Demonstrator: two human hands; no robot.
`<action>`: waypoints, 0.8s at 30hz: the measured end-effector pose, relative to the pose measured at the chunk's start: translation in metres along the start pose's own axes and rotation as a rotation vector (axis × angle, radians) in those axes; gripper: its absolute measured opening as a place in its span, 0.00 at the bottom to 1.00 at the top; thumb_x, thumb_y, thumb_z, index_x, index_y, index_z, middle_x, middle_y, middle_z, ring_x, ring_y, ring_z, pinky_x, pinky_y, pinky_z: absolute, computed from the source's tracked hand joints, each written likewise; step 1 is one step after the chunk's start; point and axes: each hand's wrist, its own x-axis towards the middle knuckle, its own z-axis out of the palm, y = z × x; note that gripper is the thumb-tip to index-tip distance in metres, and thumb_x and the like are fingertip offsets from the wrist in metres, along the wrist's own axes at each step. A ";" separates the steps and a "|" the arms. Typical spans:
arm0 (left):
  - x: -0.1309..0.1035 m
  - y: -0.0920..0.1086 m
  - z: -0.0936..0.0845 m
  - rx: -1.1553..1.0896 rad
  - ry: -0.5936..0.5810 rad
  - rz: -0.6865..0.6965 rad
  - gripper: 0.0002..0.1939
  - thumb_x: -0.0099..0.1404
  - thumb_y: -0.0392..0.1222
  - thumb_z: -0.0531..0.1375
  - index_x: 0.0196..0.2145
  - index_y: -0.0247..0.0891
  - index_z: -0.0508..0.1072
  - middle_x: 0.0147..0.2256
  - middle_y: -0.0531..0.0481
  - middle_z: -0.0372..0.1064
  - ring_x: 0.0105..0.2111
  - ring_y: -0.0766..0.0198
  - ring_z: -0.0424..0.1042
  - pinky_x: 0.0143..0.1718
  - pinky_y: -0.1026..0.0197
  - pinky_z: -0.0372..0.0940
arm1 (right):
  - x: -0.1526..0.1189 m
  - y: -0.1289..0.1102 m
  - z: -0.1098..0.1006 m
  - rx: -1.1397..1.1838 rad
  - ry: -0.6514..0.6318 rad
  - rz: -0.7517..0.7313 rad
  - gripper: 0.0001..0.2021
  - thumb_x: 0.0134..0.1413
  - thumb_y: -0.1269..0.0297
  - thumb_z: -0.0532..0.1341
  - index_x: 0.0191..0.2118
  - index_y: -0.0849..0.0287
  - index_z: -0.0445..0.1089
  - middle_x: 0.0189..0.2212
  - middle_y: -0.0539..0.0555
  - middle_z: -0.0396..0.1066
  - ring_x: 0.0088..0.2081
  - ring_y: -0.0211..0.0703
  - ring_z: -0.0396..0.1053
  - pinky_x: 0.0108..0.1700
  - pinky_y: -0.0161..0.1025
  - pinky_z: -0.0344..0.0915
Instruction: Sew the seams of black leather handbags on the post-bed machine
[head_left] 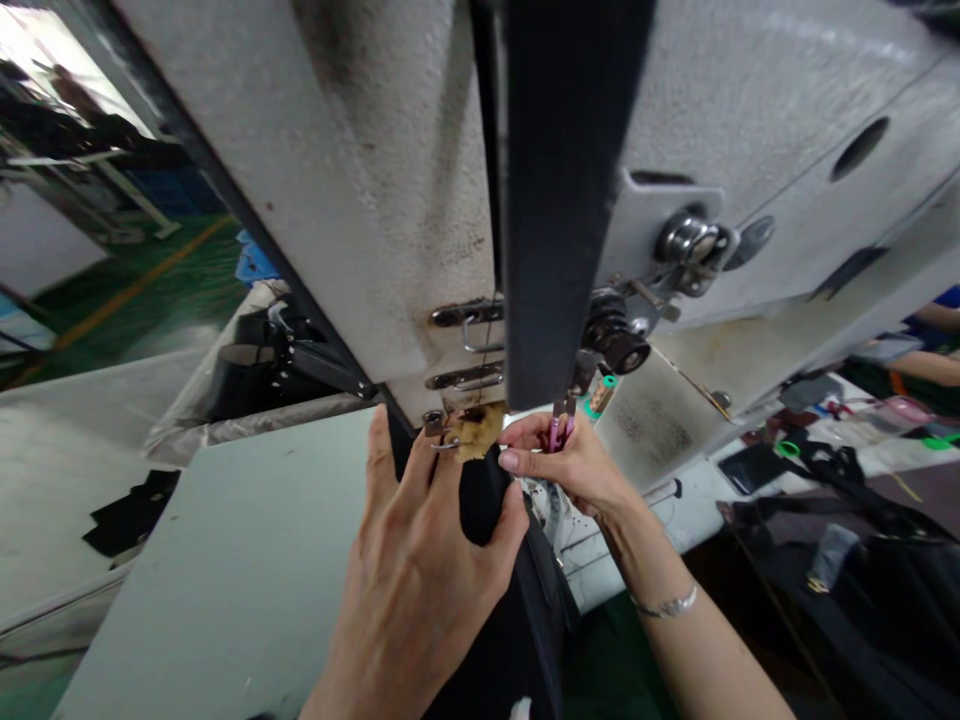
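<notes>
My left hand [424,565] lies spread over black fabric [481,500] under the head of the sewing machine [427,170]; its fingertips reach beside the needle area, and the thumb rests on the cloth. From the right, my right hand [581,470] pinches the edge of the same fabric between thumb and index finger. Thread snips with pink handles [556,428] are tucked in the curled fingers of that hand. The needle itself is hard to make out. More of the black piece hangs down toward me between my forearms.
A pale green table top [217,560] extends to the left. Beyond it a lined bin [247,370] holds black pieces. Behind my right hand stands a green thread spool [601,395]. To the right lie a phone [757,467] and dark bags; another person's arm [922,362] shows there.
</notes>
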 end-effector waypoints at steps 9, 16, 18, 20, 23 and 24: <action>0.001 0.001 -0.001 -0.018 0.025 -0.002 0.24 0.65 0.46 0.60 0.57 0.36 0.68 0.56 0.40 0.69 0.70 0.34 0.48 0.64 0.35 0.62 | 0.002 -0.007 -0.009 -0.271 -0.081 0.033 0.15 0.44 0.57 0.77 0.31 0.62 0.77 0.21 0.46 0.66 0.23 0.30 0.58 0.25 0.32 0.52; 0.000 0.001 0.000 0.007 0.011 0.006 0.25 0.66 0.48 0.60 0.57 0.35 0.68 0.56 0.40 0.70 0.60 0.39 0.65 0.67 0.36 0.57 | -0.002 -0.009 -0.008 -0.299 -0.210 -0.015 0.18 0.54 0.50 0.70 0.33 0.60 0.70 0.24 0.44 0.54 0.27 0.33 0.49 0.28 0.35 0.46; 0.000 0.002 0.000 0.019 0.014 0.008 0.26 0.66 0.48 0.60 0.58 0.34 0.68 0.56 0.39 0.69 0.60 0.39 0.65 0.67 0.36 0.58 | -0.002 -0.008 -0.006 -0.310 -0.222 -0.034 0.18 0.57 0.50 0.68 0.33 0.60 0.68 0.25 0.44 0.52 0.27 0.33 0.48 0.28 0.35 0.45; 0.001 0.001 0.000 0.025 0.010 0.011 0.25 0.66 0.48 0.59 0.57 0.33 0.69 0.55 0.39 0.70 0.61 0.38 0.64 0.67 0.36 0.57 | -0.001 -0.009 -0.004 -0.322 -0.222 -0.061 0.17 0.58 0.50 0.68 0.33 0.59 0.66 0.25 0.44 0.51 0.27 0.33 0.48 0.28 0.35 0.45; 0.001 0.000 0.001 0.009 0.007 0.018 0.23 0.66 0.48 0.59 0.54 0.33 0.71 0.54 0.39 0.71 0.61 0.38 0.64 0.66 0.36 0.59 | 0.001 -0.010 -0.002 -0.372 -0.206 -0.115 0.16 0.59 0.51 0.67 0.33 0.58 0.65 0.26 0.44 0.51 0.28 0.33 0.49 0.29 0.35 0.47; 0.001 0.000 0.001 0.000 0.006 0.019 0.22 0.66 0.49 0.60 0.53 0.33 0.72 0.54 0.39 0.71 0.61 0.38 0.64 0.65 0.36 0.60 | 0.001 -0.011 -0.001 -0.396 -0.201 -0.131 0.17 0.60 0.51 0.67 0.33 0.58 0.64 0.26 0.44 0.51 0.28 0.34 0.49 0.29 0.34 0.48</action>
